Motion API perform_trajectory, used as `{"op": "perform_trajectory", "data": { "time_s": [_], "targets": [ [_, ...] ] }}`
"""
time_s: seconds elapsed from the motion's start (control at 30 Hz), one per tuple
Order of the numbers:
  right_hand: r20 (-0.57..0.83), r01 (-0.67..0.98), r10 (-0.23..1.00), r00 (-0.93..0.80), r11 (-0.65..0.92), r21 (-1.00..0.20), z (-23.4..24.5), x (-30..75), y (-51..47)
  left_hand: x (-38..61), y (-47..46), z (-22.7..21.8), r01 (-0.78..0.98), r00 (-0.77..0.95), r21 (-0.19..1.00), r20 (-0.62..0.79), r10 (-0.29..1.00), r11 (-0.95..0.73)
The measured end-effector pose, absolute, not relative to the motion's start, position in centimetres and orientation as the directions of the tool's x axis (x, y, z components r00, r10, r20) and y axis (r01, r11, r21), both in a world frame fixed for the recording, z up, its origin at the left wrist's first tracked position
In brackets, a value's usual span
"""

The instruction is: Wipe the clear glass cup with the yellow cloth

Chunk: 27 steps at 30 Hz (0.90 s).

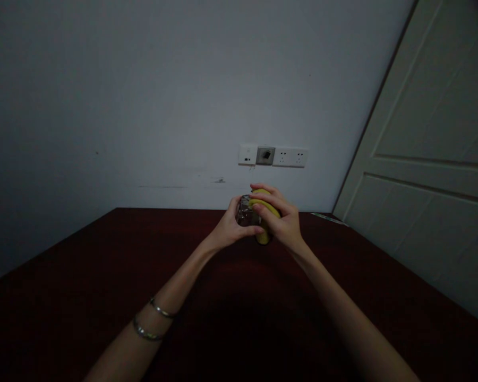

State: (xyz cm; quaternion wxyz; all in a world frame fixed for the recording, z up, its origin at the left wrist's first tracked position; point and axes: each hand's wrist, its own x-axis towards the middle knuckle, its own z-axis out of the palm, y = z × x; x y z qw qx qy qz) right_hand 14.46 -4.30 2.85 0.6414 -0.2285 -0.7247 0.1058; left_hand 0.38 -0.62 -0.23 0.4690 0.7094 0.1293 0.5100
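My left hand (231, 227) is wrapped round a clear glass container (245, 213), a cup or jar, with the thumb along its near side. In my right hand (283, 216) is a folded yellow cloth (264, 236), pressed against the right end of the glass. The fingers of that hand curl over the cloth from above and the right. Both hands meet above the far part of the dark red table (143, 276). The glass is partly hidden by the fingers and the cloth, so I cannot tell whether its mouth faces the cloth.
A pale wall (163, 106) rises behind the table, with a row of sockets and switches (290, 157) on it. A white panelled door (430, 159) stands along the right side. Something thin and pale (329, 218) lies at the table's far right corner.
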Motion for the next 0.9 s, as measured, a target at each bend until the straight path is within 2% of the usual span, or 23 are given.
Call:
{"op": "perform_trajectory", "data": {
  "time_s": [0.07,0.2,0.27,0.4,0.47,0.53,0.7,0.9],
  "targets": [
    [0.861,0.146,0.507,-0.027,0.854,-0.499,2.9,14.6,-4.0,0.3,-1.0,0.2,-0.285,0.465,0.798,0.600,0.651,-0.532],
    [0.749,0.056,0.662,0.016,0.747,-0.662,3.0,15.1,-3.3,0.2,-1.6,0.6,-0.260,0.517,0.819,0.565,0.643,-0.511],
    [0.776,0.098,0.630,0.011,0.772,-0.628,3.1,15.1,-3.7,0.2,-1.6,0.6,-0.257,0.516,0.821,0.563,0.645,-0.510],
    [0.887,0.221,0.449,-0.107,0.881,-0.419,3.4,14.6,-5.2,0.1,-1.2,0.4,-0.282,0.476,0.794,0.604,0.639,-0.539],
    [0.897,0.246,0.414,-0.153,0.895,-0.371,3.4,14.5,-5.5,0.1,-1.0,0.3,-0.296,0.464,0.791,0.609,0.643,-0.535],
    [0.896,0.237,0.421,-0.141,0.893,-0.382,3.2,14.5,-5.1,0.2,-0.9,0.3,-0.301,0.459,0.796,0.603,0.652,-0.525],
    [0.841,0.115,0.532,-0.095,0.845,-0.522,2.9,15.6,-3.6,0.4,-0.6,0.1,-0.294,0.459,0.827,0.561,0.689,-0.478],
    [0.766,0.218,0.484,-0.424,0.875,-0.432,3.8,16.8,-5.0,0.2,-0.3,-0.3,-0.246,0.425,0.865,0.502,0.754,-0.437]
  ]
}}
